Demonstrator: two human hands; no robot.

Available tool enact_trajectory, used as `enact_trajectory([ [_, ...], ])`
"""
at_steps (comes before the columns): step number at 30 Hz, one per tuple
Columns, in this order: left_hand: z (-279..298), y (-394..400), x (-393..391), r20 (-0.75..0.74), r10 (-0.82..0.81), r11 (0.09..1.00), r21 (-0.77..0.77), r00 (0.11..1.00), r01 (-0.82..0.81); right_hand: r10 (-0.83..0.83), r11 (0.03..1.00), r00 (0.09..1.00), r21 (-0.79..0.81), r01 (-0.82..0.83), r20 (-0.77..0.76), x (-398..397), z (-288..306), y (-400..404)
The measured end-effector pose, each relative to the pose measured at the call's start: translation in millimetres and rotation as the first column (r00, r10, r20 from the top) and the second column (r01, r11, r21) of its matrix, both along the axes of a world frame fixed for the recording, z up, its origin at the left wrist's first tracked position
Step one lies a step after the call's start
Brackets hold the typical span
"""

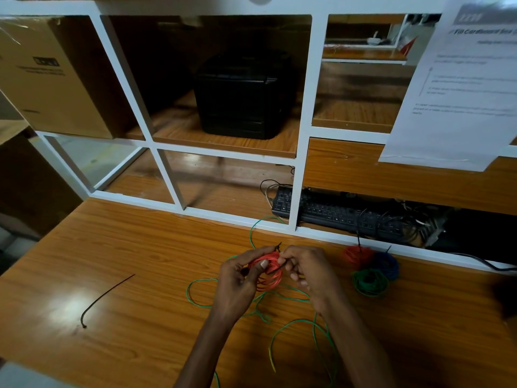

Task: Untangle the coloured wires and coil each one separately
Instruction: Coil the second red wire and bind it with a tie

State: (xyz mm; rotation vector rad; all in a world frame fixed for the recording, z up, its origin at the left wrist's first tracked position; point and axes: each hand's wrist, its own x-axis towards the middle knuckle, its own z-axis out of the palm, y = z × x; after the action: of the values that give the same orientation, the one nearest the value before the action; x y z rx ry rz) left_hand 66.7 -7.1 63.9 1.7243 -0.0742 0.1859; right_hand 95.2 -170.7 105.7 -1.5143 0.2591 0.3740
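While the left hand (pixel 240 278) grips the red coil (pixel 268 273) above the table (pixel 140 261), the right hand (pixel 305 268) pinches its black tie (pixel 277 268).
Risk: a slack tie lets the coil spring open onto the loose green wire (pixel 296 323) and retangle.

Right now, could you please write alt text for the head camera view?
Two hands hold a red wire coil above a wooden desk, the left hand gripping it, the right hand pinching a black tie. Loose green wire sprawls beneath; three finished coils lie right.
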Motion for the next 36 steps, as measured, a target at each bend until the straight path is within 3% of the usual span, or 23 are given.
enact_trajectory([
  [8, -5, 3, 0, 0.016, -0.04, 0.999, 0.013, 0.999, 0.039, 0.121, 0.985, 0.993, -0.122, -0.118, 0.016, 8, -7, -5],
  [11, -6, 5, 0, -0.03, -0.054, 0.998, -0.03, 0.998, 0.053, 0.273, 0.91, 0.95, -0.361, -0.204, 0.15, 9, -14, -11],
  [13, -5, 5, -1, -0.052, -0.05, 0.995, -0.084, 0.997, 0.046, 0.286, 0.885, 0.93, -0.435, -0.165, 0.23, 9, -14, -15],
  [16, 0, 3, -2, -0.053, -0.067, 0.989, -0.138, 0.996, 0.059, 0.188, 0.935, 0.91, -0.351, -0.051, 0.369, 11, -8, -17],
  [20, 5, 0, -3, -0.056, -0.1, 0.983, -0.162, 0.993, 0.089, 0.174, 0.959, 0.844, -0.282, -0.029, 0.506, 10, -4, -17],
  [29, -14, 6, -1, -0.111, -0.17, 0.984, 0.036, 0.979, 0.175, 0.143, 0.942, 0.777, -0.326, 0.084, 0.613, 24, 13, -11],
  [36, -1, 13, -2, -0.108, -0.157, 0.987, -0.053, 0.982, 0.152, 0.087, 0.947, 0.766, -0.291, 0.134, 0.637, 37, 22, -16],
])
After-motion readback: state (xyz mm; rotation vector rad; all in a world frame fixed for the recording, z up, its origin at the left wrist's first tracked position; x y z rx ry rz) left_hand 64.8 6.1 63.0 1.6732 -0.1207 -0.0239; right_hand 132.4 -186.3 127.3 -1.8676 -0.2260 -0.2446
